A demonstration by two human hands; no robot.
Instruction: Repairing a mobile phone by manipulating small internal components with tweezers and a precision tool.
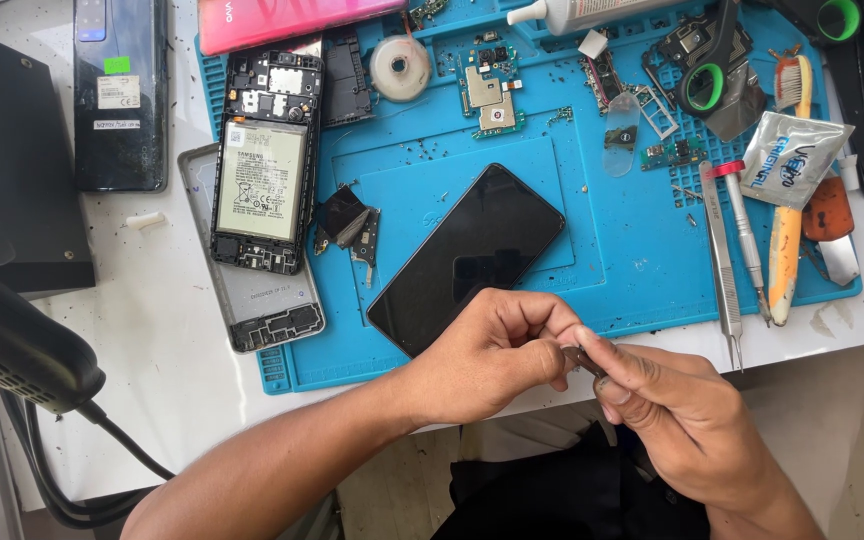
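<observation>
Over the blue mat [602,260] edge, both hands — left hand [487,355], right hand [677,415] — pinch a small dark part [582,360] in their fingers.

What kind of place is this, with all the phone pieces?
Probably a phone repair bench. An opened phone with its battery showing lies on a blue repair mat, beside tweezers, a screwdriver and a loose circuit board.

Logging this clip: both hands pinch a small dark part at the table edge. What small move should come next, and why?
Probably carry the small dark part forward over the blue mat. The left hand and right hand hold it past the table edge, above the lap, where a drop would lose it. What the part is cannot be told.
</observation>
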